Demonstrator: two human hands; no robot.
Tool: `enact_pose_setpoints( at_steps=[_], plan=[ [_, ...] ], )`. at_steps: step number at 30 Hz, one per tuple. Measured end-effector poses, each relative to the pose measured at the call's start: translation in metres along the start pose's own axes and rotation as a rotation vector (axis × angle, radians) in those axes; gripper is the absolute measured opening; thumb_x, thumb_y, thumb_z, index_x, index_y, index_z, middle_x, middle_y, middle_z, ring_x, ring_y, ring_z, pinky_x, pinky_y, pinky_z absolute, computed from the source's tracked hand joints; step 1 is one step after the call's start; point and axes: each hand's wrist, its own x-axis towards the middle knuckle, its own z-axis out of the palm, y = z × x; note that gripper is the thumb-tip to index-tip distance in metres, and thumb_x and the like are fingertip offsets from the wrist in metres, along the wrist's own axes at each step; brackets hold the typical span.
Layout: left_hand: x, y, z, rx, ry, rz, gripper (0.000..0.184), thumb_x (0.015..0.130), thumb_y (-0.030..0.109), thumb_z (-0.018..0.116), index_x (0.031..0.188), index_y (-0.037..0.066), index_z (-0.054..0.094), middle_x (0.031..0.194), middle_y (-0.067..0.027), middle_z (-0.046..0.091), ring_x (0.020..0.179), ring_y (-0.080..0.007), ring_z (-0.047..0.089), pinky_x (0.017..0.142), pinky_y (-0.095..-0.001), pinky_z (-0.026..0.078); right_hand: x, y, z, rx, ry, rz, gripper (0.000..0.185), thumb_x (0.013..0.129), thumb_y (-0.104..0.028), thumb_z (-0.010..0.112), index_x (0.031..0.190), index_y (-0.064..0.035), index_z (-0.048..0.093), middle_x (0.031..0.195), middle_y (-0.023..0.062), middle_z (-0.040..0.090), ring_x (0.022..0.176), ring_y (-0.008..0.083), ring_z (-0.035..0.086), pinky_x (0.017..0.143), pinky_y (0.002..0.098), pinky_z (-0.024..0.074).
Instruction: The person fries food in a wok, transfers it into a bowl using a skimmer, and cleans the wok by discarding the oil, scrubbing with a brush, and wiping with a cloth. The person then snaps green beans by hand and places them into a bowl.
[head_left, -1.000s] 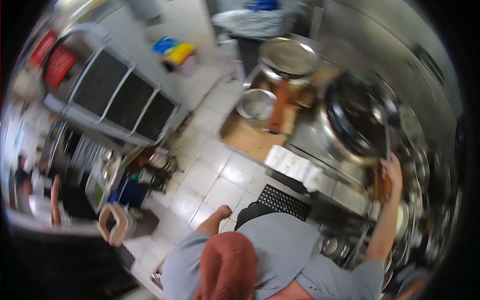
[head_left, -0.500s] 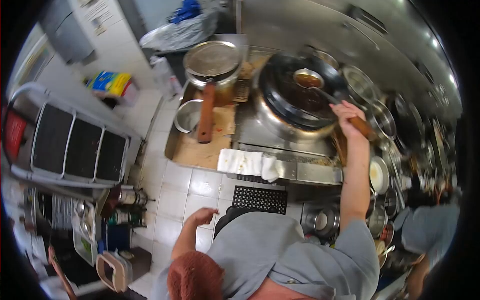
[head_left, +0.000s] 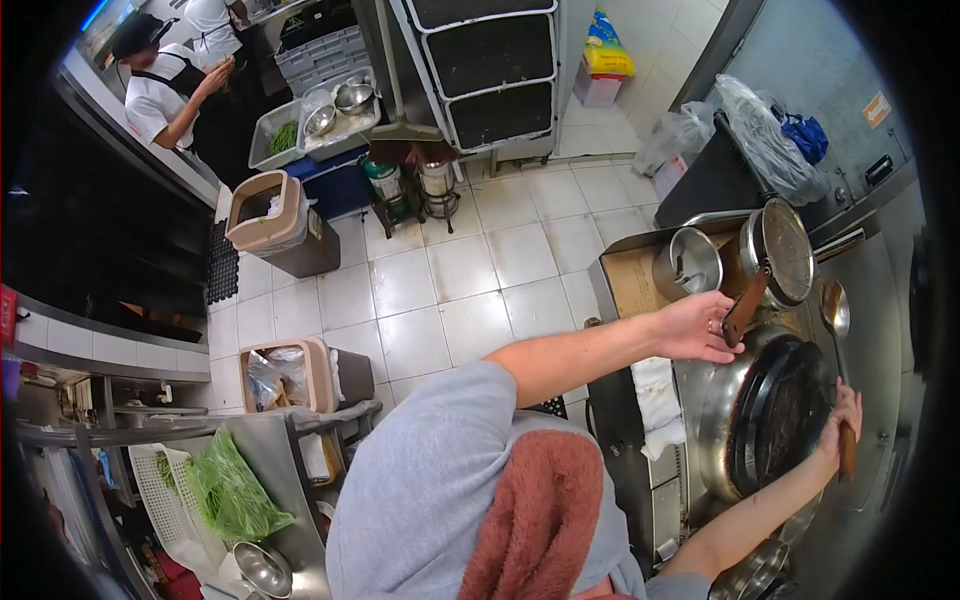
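Observation:
My left hand [head_left: 695, 327] is at the wooden handle of a round mesh strainer [head_left: 787, 250], with the handle's end between thumb and fingers. The strainer rests tilted over a metal pot [head_left: 752, 262]. A steel ladle [head_left: 838, 312] with a wooden grip is in my right hand [head_left: 842, 418], its bowl out beyond the wok toward the back wall. Between my two arms sits the dark wok [head_left: 785, 415] on a round steel burner ring [head_left: 715, 430]. An open metal container [head_left: 692, 262] stands beside the pot on cardboard.
A folded white cloth [head_left: 657, 400] lies on the stove's front edge. Behind me are two bins [head_left: 270, 210], a step ladder [head_left: 490, 75] and a counter with a bag of greens [head_left: 235, 490]. Another person [head_left: 170, 95] stands at the far left.
My view has swung left. My left hand has risen from my side to the strainer's handle. My right hand has moved the ladle from over the wok to beyond its rim.

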Motion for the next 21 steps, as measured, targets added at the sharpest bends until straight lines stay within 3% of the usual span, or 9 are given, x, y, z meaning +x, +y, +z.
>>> enact_pose_setpoints(
  at_steps=[1,4,7,10,12,14,17,19,21],
  plan=[
    [-0.001,0.003,0.010,-0.044,0.059,-0.003,0.036,0.091,0.030,0.053,0.116,0.004,0.047,0.107,-0.0121,0.054,0.102,-0.0266,0.059,0.088,-0.0395,0.050,0.014,-0.001,-0.008,-0.013,-0.015,0.030,0.059,0.102,-0.017,0.036,0.144,0.0060,0.001,0.084,0.0067,0.036,0.052,0.0128,0.040,0.044,0.0266,0.0394],
    [0.004,0.014,-0.001,0.067,0.077,0.041,0.030,0.091,0.024,0.052,0.112,0.002,0.048,0.103,-0.0123,0.056,0.097,-0.0245,0.059,0.081,-0.0364,0.052,0.040,0.029,-0.025,-0.101,0.010,0.081,0.050,0.102,-0.014,0.035,0.140,0.0099,0.013,0.084,0.0075,0.038,0.055,0.0114,0.041,0.044,0.0253,0.0386],
    [0.000,0.034,-0.002,0.042,0.127,0.038,0.029,0.091,0.018,0.052,0.112,-0.001,0.048,0.102,-0.0141,0.056,0.094,-0.0226,0.059,0.077,-0.0336,0.052,0.049,0.064,-0.050,-0.639,0.070,-0.029,0.033,0.100,-0.008,0.040,0.123,0.0151,0.037,0.082,0.0072,0.044,0.055,0.0081,0.041,0.044,0.0209,0.0364],
    [-0.005,0.050,-0.002,-0.039,0.093,-0.001,0.032,0.090,0.016,0.052,0.114,-0.004,0.047,0.103,-0.0157,0.056,0.095,-0.0229,0.059,0.076,-0.0321,0.052,0.041,0.108,-0.073,-1.249,0.255,-0.225,0.017,0.093,-0.005,0.051,0.109,0.0010,0.049,0.072,-0.0026,0.044,0.052,0.0013,0.040,0.040,0.0158,0.0340],
    [-0.015,0.056,0.004,-0.034,0.103,0.023,0.036,0.089,0.016,0.054,0.117,-0.004,0.046,0.105,-0.0171,0.056,0.096,-0.0242,0.060,0.080,-0.0340,0.051,0.026,0.131,-0.084,-1.515,0.317,-0.299,0.022,0.091,-0.006,0.056,0.112,-0.0069,0.050,0.069,-0.0047,0.045,0.049,0.0004,0.040,0.037,0.0166,0.0335],
    [-0.023,0.058,0.005,-0.006,0.098,-0.013,0.037,0.091,0.025,0.055,0.118,0.001,0.049,0.119,-0.0198,0.056,0.103,-0.0256,0.060,0.087,-0.0379,0.049,0.009,0.135,-0.092,-1.667,0.398,-0.327,0.046,0.088,-0.005,0.059,0.130,-0.0090,0.044,0.070,-0.0039,0.047,0.045,0.0037,0.039,0.034,0.0197,0.0332],
    [-0.038,0.045,-0.016,0.048,0.026,-0.127,0.047,0.095,0.042,0.046,0.128,0.009,0.049,0.140,-0.0207,0.043,0.118,-0.0288,0.052,0.095,-0.0416,0.046,-0.033,0.149,-0.092,-1.603,0.468,-0.525,0.070,0.080,-0.002,0.066,0.142,-0.0076,0.034,0.076,0.0003,0.051,0.044,0.0058,0.041,0.035,0.0220,0.0343],
    [-0.047,0.020,-0.028,0.160,0.004,-0.275,0.057,0.096,0.044,0.044,0.141,0.009,0.036,0.137,-0.0183,0.047,0.115,-0.0261,0.054,0.093,-0.0396,0.046,-0.067,0.140,-0.095,-1.647,0.497,-0.595,0.073,0.079,0.000,0.065,0.143,-0.0054,0.031,0.073,0.0008,0.050,0.046,0.0062,0.042,0.037,0.0229,0.0361],
    [-0.046,-0.023,-0.049,0.472,0.044,-0.529,0.055,0.095,0.039,0.050,0.138,0.007,0.039,0.129,-0.0152,0.054,0.113,-0.0247,0.056,0.092,-0.0375,0.046,-0.106,0.139,-0.092,-1.719,0.633,-0.632,0.074,0.078,-0.001,0.065,0.143,-0.0058,0.031,0.074,0.0012,0.050,0.047,0.0069,0.044,0.038,0.0235,0.0379]
  ],
)
